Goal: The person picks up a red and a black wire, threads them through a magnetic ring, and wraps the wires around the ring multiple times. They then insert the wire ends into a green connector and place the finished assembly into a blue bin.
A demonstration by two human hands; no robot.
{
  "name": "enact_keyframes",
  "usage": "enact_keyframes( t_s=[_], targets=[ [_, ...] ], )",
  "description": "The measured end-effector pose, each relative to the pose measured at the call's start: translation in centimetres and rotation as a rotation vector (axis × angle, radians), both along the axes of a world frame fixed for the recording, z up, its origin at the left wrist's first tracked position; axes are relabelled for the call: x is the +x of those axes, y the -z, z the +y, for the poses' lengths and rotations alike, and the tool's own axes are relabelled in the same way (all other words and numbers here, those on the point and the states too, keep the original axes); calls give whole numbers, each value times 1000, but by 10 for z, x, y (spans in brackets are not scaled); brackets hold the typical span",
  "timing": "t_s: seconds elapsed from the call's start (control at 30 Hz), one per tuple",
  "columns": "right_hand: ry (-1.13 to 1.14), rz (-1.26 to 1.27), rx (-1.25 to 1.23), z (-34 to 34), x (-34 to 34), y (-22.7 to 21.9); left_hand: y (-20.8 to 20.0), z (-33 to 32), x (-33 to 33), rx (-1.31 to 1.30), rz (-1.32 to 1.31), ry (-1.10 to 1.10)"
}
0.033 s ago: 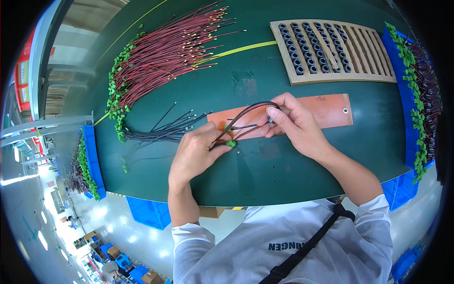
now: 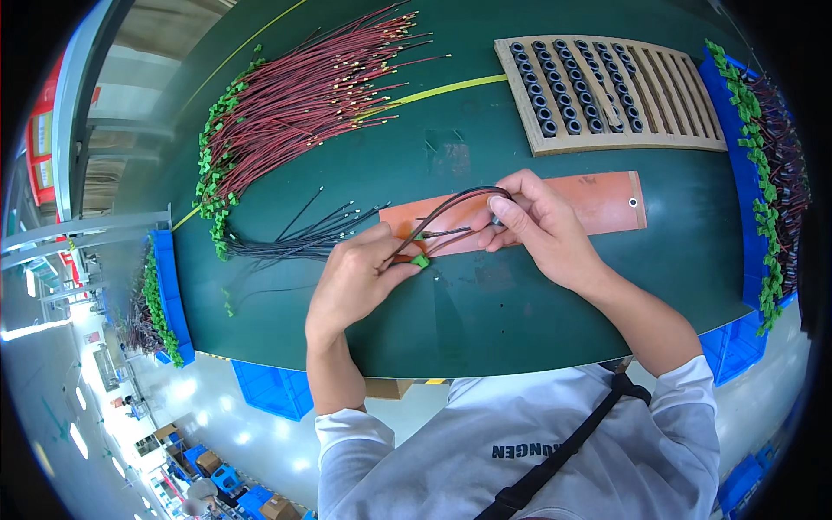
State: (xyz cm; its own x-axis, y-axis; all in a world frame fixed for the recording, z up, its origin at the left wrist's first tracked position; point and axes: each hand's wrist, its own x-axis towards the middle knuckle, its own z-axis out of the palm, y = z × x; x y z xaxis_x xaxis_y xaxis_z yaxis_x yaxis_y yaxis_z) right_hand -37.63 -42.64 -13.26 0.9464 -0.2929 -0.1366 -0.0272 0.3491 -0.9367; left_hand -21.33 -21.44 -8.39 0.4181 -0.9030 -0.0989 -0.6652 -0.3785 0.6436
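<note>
My left hand (image 2: pixel 354 273) is closed, thumb and fingers pinching a wire lead beside its small green connector (image 2: pixel 420 261). From there the dark wires (image 2: pixel 457 198) arch up and over to my right hand (image 2: pixel 544 225). That hand is closed too, gripping the bend of the loop between thumb and fingers. A small dark ring-like piece (image 2: pixel 497 221) shows partly between its fingertips; most of it is hidden. Below the arch, a dark wire end (image 2: pixel 449 232) points between the two hands. Both hands are over an orange-brown mat (image 2: pixel 598 195) on the green table.
Red and black leads (image 2: pixel 295 121) with green connectors lie at the far left, with black leads (image 2: pixel 299 247) nearer. A slotted tray (image 2: pixel 542 147) holds black ring cores at the far right. Blue bins (image 2: pixel 728 173) (image 2: pixel 171 295) of leads flank the green table (image 2: pixel 555 321).
My left hand and the green connector have shifted very slightly left. My right hand looks still, keeping its grip on the looped wires.
</note>
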Motion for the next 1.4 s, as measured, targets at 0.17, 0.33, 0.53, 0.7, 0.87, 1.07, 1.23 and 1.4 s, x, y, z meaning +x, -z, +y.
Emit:
enact_keyframes(
  t_s=[0.17,0.33,0.53,0.7,0.87,1.07,1.23,1.4],
  targets=[
    [-4,-9,9,0,-1,2,0,6,20,-110,107,-99],
    [-8,-14,23,0,0,1,17,-3,15,-238,242,-250],
    [-9,-18,25,-2,-1,0,25,-11,10,-201,181,-305],
    [-14,-27,0,0,0,0,25,-10,8,-86,49,-266],
    [4,-31,20,0,0,2,15,-16,3,-97,170,-343],
    [-9,-37,6,0,0,3,22,-2,10,-384,401,-323],
    [-7,-3,-3,0,0,1,19,-2,28,-316,-554,-65],
    [-31,21,-34,-1,0,-3,19,0,40,-300,-843,1]
  ],
)
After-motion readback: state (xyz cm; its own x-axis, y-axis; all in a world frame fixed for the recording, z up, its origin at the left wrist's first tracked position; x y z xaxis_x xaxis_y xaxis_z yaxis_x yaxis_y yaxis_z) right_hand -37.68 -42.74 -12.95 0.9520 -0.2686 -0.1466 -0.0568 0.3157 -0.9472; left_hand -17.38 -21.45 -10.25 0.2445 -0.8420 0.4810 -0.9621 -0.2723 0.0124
